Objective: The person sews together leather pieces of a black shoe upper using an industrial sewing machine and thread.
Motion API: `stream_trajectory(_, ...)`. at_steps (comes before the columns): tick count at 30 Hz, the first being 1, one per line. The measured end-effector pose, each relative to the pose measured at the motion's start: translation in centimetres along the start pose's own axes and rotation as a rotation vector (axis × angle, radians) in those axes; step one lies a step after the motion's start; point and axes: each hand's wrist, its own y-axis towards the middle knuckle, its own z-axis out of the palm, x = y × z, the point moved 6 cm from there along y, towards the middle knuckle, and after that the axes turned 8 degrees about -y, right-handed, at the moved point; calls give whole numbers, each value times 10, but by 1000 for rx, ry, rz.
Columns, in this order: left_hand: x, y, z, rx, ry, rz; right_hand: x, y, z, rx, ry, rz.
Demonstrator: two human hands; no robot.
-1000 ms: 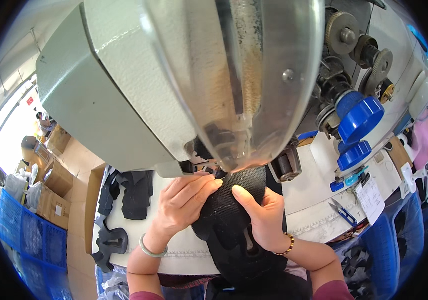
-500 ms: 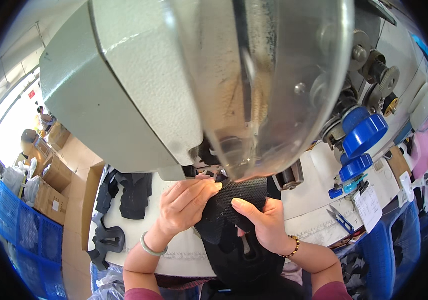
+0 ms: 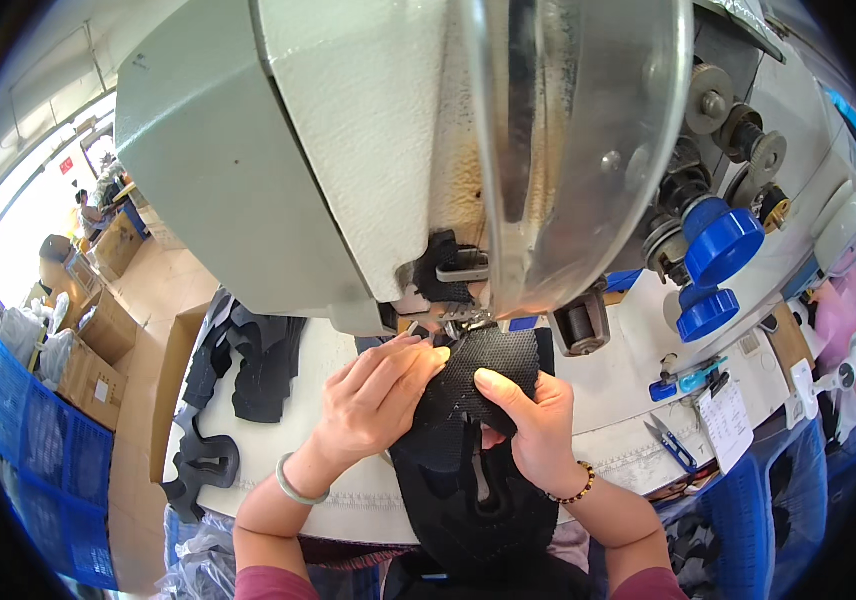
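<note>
A black mesh fabric piece (image 3: 458, 395) lies under the head of a grey-white sewing machine (image 3: 368, 150). My left hand (image 3: 378, 390) is closed at its left edge close to the needle area, fingertips pinched together; whatever is between them is hidden. My right hand (image 3: 538, 425) grips the piece's right side, thumb on top and fingers beneath. A larger black cut piece with a slot (image 3: 488, 500) hangs from the mesh over the table's near edge toward my lap. The machine head and its clear guard (image 3: 588, 180) hide part of the stitching spot.
Stacked black cut pieces (image 3: 266, 365) lie on the white table (image 3: 348, 505) at left. Blue-handled thread snips (image 3: 673, 445) and a paper sheet (image 3: 726, 425) are at right. Blue knobs (image 3: 723, 260) stick out from the machine. Blue crates (image 3: 48, 450) and cardboard boxes (image 3: 93, 380) stand at far left.
The view has shifted slightly, with the machine head appearing farther right. Both hands keep their hold by the mesh piece, which has turned a little.
</note>
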Motion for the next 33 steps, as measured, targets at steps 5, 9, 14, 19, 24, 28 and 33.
stream_trajectory(5,-6,0,1,20,64,13,4,0,-5,-64,-37,-38)
stream_trajectory(9,-15,3,3,82,118,28,7,4,-11,-51,-32,-29)
stream_trajectory(14,-26,8,10,202,234,89,11,13,-20,-71,-36,-26)
stream_trajectory(19,-25,6,6,172,135,-22,11,19,-25,-44,-36,-36)
stream_trajectory(24,-6,-3,-2,-3,-192,-221,13,30,-32,-19,4,0)
stream_trajectory(28,-7,-5,0,2,-128,-83,15,30,-34,-16,-4,-12)
stream_trajectory(33,0,-9,-6,-21,-156,-20,2,-12,-28,260,-112,110)
